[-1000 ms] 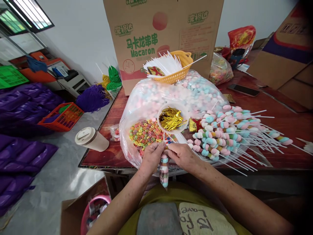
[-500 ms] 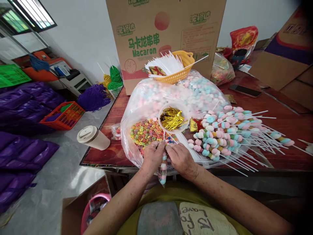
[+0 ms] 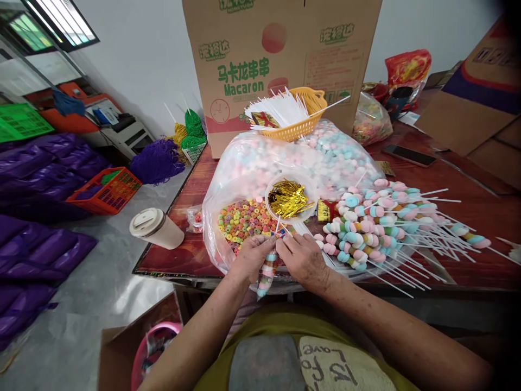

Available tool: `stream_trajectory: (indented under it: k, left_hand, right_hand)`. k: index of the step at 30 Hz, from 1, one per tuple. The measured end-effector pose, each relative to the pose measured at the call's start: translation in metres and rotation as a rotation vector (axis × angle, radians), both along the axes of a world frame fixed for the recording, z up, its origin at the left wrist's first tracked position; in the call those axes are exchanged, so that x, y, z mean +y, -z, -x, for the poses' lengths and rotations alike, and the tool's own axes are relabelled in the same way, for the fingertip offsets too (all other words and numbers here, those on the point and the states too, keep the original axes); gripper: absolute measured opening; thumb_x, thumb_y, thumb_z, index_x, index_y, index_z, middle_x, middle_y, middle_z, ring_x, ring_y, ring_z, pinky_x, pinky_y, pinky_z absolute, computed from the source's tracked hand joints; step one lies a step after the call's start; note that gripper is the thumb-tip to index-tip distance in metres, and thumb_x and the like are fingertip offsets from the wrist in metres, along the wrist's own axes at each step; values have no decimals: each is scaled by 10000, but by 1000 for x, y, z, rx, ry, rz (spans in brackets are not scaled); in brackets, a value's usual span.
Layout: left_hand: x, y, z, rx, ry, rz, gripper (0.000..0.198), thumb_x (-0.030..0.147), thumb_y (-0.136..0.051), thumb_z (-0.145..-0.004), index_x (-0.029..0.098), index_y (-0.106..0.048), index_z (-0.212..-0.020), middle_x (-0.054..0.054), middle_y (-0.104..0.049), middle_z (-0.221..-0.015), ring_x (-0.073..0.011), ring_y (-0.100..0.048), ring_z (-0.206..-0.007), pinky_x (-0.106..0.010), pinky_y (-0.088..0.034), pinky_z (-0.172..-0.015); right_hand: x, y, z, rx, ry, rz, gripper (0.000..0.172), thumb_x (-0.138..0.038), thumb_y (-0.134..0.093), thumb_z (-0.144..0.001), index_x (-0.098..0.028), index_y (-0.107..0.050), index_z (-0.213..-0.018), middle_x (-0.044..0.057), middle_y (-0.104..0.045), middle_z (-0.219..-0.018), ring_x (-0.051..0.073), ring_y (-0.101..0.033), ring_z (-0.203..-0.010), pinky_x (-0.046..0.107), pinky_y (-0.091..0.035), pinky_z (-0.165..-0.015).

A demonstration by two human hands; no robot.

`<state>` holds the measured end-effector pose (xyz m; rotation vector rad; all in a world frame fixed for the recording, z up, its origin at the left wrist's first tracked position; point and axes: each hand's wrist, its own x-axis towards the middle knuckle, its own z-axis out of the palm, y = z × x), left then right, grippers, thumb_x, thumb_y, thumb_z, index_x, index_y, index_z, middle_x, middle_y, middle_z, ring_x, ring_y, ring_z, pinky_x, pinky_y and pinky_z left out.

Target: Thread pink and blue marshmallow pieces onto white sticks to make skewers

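Observation:
Both my hands meet at the table's near edge. My left hand [image 3: 251, 256] and my right hand [image 3: 301, 258] pinch the neck of a clear bag holding a marshmallow skewer [image 3: 266, 273], which hangs below them with its white stick poking up between my fingers. Just beyond are colourful cereal rings [image 3: 240, 217] and a white bowl of gold twist ties [image 3: 287, 198], both lying on a large plastic bag of marshmallows [image 3: 285, 157]. To the right lies a pile of finished marshmallow skewers [image 3: 378, 222].
A Macaron cardboard box [image 3: 280, 60] stands at the back with a yellow basket of white sticks [image 3: 293, 111] before it. A lidded paper cup [image 3: 157, 228] lies on the table's left corner. A phone [image 3: 409, 156] lies far right. Purple bags and a red basket [image 3: 103, 190] cover the floor left.
Both hands stay pinched at the bag's neck. The hanging skewer has swung to tilt left and my fingers have worked closer together.

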<state>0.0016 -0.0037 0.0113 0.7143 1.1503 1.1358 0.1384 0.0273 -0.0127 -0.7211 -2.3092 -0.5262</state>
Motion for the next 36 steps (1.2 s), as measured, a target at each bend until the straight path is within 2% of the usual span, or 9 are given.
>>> stream_trajectory:
  k: [4,10,14,19,22,25,27,32,36]
  left_hand:
    - [1,13,-5,67,-90,-19,378,457,-706,-607,141,-498,-601,45,-495,-531,-52,-436,-476,-168,-356,-470]
    - [0,8,-1,486,17,1,386,514,-521,-769,175,-483,-589,33,-473,-480,-88,-419,-389,-190,-307,-357]
    - [-14,-11,-2,691,-126,-251,399,504,-645,-694,184,-611,-931,-67,-646,-892,-206,-605,-835,-282,-487,-674]
    - [-26,-30,11,157,149,-16,732,700,-424,-760,169,-451,-1263,-92,-668,-858,-240,-638,-827,-376,-493,-748]
    - [-21,-44,41,-241,126,-136,819,779,-231,-758,183,-457,-1272,-55,-668,-745,-228,-649,-726,-424,-488,-768]
    - [-18,-48,63,-251,303,-175,970,871,-149,-660,159,-591,-1149,-38,-629,-550,-246,-640,-634,-458,-484,-751]
    - [-17,-43,63,-115,490,16,983,858,-158,-679,92,-644,-1057,-87,-648,-558,-275,-649,-663,-462,-474,-749]
    - [-21,-35,54,-56,118,-67,994,903,-90,-605,163,-703,-858,-110,-662,-568,-280,-649,-697,-429,-480,-713]
    - [-29,-31,53,62,291,70,813,846,-311,-662,134,-704,-668,-120,-603,-466,-284,-646,-651,-389,-489,-614]
  right_hand:
    - [-3,6,1,-7,-15,-3,199,-106,-426,-882,-72,-621,-903,113,-617,-819,182,-468,-707,347,-293,-654]
    - [7,6,0,9,-71,29,274,-116,-385,-882,-158,-547,-665,29,-500,-579,162,-405,-589,322,-259,-591]
    - [21,-15,-4,135,32,89,285,-131,-353,-883,-176,-481,-632,31,-465,-582,155,-395,-585,302,-272,-576]
    - [-1,-36,3,294,-83,188,256,-156,-365,-857,-197,-445,-618,26,-459,-582,155,-395,-601,301,-279,-580]
    - [-22,-34,13,399,-338,684,209,-196,-409,-803,-197,-423,-594,1,-458,-569,129,-379,-566,284,-261,-546]
    - [-26,-34,18,639,-264,1262,215,-247,-396,-784,-198,-384,-574,-40,-411,-517,96,-355,-506,244,-260,-497]
    - [-25,-36,19,737,-196,1408,219,-284,-379,-792,-199,-401,-591,-60,-377,-483,82,-317,-456,227,-243,-457]
    - [-23,-36,26,840,-221,1858,219,-340,-453,-691,-214,-382,-526,-95,-273,-381,58,-198,-344,228,-156,-369]
    - [-13,-38,26,939,-225,1847,206,-369,-378,-718,-229,-324,-577,-114,-207,-396,57,-121,-339,224,-134,-360]
